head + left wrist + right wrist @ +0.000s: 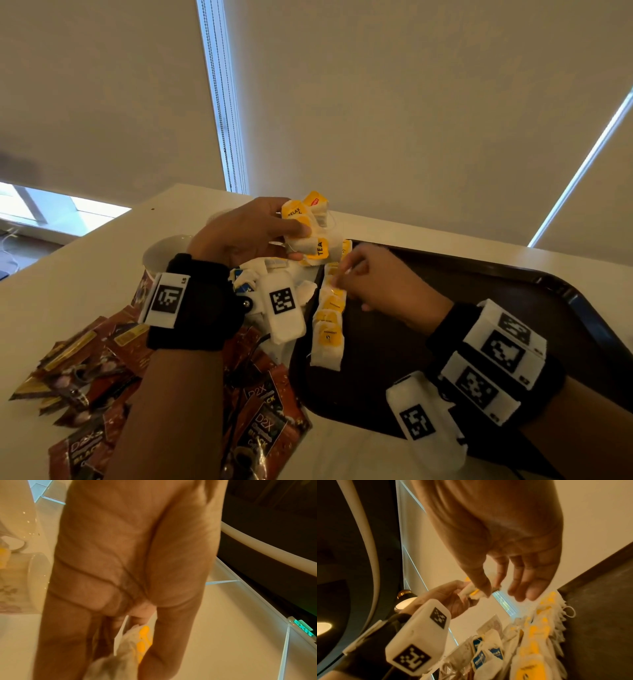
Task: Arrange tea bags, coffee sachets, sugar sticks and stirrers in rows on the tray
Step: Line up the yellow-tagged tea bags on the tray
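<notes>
Where blinds (411, 102) hang, a pale table (85, 274) bears 1 dark tray (513, 291) — sachets (85, 359) beside.

Likely an office or hotel pantry: pale roller blinds (411, 102) with bead chains (224, 102) cover tall windows, a green exit sign (304, 628) glows overhead (left wrist view), and floral china cups (20, 582) sit on a white table (68, 291).

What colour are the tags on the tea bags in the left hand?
Yellow tags on the tea bags; clearest in the head view.
</notes>
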`<action>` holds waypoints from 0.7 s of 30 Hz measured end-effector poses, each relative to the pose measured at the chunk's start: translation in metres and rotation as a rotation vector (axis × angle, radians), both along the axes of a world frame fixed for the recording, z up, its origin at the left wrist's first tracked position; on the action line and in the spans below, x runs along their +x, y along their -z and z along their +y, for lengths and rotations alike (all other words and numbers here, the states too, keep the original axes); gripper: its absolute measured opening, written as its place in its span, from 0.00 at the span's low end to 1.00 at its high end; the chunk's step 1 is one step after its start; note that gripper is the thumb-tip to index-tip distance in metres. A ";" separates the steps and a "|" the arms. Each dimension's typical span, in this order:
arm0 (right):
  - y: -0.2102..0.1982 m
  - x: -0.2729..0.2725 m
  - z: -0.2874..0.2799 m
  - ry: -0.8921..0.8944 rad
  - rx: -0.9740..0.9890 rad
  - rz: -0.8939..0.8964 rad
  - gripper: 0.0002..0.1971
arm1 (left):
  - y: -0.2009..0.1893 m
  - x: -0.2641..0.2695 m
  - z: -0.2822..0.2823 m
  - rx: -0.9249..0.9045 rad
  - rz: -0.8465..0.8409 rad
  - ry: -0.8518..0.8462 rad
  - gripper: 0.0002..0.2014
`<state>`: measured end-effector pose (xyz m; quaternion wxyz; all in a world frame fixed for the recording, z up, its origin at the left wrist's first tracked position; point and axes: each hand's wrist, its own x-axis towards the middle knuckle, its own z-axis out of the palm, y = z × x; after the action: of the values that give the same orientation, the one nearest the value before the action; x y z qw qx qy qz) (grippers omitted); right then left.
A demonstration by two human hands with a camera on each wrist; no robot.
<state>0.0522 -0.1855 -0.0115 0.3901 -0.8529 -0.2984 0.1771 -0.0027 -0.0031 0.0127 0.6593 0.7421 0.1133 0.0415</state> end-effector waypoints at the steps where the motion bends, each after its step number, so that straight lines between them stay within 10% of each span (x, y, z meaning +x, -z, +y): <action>1: -0.003 -0.001 0.000 0.033 0.107 -0.026 0.07 | 0.000 -0.001 0.000 0.009 0.002 0.009 0.09; 9: -0.011 -0.001 0.008 0.033 0.349 -0.196 0.09 | -0.001 -0.002 -0.003 0.031 0.017 0.076 0.14; 21: -0.003 -0.006 0.011 -0.028 0.294 0.259 0.31 | -0.002 -0.002 -0.008 0.049 0.015 0.087 0.13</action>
<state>0.0465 -0.1743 -0.0082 0.5432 -0.7526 -0.2800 0.2453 -0.0046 -0.0108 0.0151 0.6413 0.7625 0.0848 0.0097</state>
